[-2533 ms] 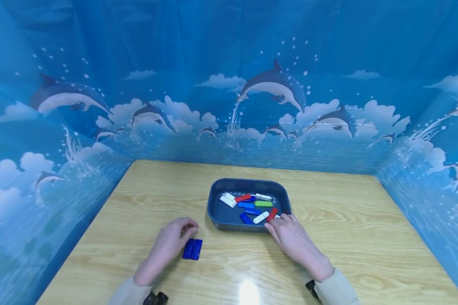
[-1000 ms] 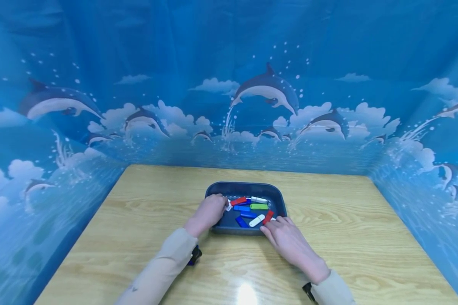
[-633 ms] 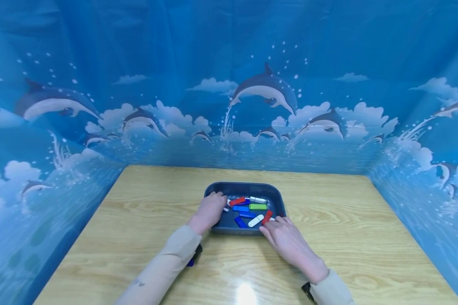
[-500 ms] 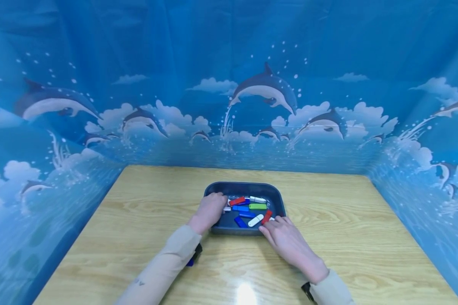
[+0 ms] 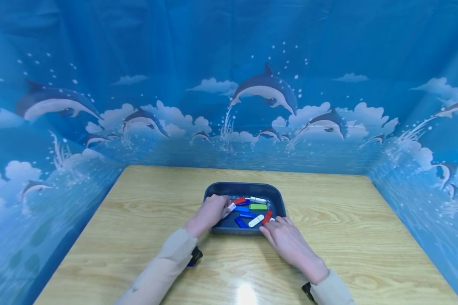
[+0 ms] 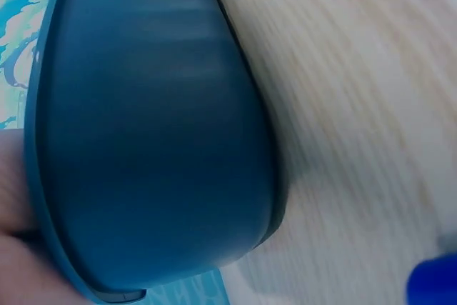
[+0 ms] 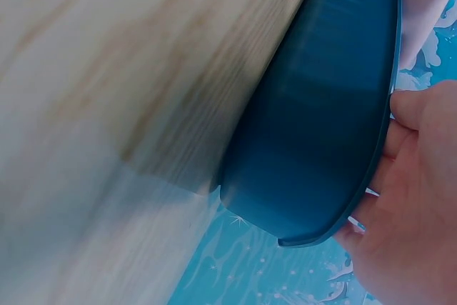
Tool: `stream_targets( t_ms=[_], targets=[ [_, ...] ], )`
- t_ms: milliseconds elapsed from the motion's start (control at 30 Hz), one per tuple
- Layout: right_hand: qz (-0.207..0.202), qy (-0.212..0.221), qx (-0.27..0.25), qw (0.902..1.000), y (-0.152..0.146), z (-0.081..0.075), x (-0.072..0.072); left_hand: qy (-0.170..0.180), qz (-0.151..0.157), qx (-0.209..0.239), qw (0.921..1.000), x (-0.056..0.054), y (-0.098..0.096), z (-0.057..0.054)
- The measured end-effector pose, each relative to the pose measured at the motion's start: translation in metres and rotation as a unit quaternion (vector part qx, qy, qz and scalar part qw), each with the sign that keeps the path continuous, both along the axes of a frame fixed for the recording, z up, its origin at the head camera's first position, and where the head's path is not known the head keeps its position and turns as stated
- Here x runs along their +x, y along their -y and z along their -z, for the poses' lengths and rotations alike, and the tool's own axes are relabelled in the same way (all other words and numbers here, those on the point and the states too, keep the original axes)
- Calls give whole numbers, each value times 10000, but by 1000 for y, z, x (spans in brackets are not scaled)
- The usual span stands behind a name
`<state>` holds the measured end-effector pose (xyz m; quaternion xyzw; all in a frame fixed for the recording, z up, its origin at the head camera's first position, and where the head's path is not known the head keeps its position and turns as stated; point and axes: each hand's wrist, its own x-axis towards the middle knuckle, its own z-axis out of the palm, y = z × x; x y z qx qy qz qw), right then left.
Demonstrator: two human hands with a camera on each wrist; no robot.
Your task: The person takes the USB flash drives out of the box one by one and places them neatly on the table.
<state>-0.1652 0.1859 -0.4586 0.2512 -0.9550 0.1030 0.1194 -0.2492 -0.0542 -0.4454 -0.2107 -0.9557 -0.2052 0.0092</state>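
Observation:
A dark blue-grey plastic tray (image 5: 245, 185) holds several USB sticks in white, red, blue and green. My left hand (image 5: 210, 212) reaches over the tray's left side and pinches a white USB stick (image 5: 231, 208), which slants up from among the others. At the front right corner, my right hand (image 5: 288, 239) grips the tray's rim, fingers inside and thumb at the outer edge. A red USB stick (image 5: 267, 217) and a white one lie by its fingertips, the white one mostly covered. In the right wrist view, that hand's thumb (image 7: 408, 108) meets the rim.
Beneath the left wrist, a blue USB stick (image 5: 191, 263) on the wooden table (image 5: 328, 203) is mostly hidden; its end (image 6: 433, 281) shows in the left wrist view. A dolphin-print curtain (image 5: 229, 148) surrounds the table's back and sides.
My left hand has moved from beside the two blue USB sticks on the table into the tray, and a white USB stick has tilted up in its fingers. My right hand stays at the rim.

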Motion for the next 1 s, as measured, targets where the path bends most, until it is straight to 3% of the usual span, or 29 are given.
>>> stream_targets(
  t_ms=[200, 400, 667, 1000],
  targets=[
    [42, 20, -21, 10000, 0, 0, 1, 215, -313, 561, 9977, 6, -1, -3],
    [1, 4, -22, 10000, 1, -1, 1, 174, -314, 1150, 9927, 13, 3, -6],
    [-88, -91, -1, 9999, 0, -1, 0, 392, -437, 1834, 9813, 23, 12, -13],
    [-107, -112, 11, 9999, -1, -1, 0, 581, -705, 2338, 9680, 43, 27, -21]
  ],
)
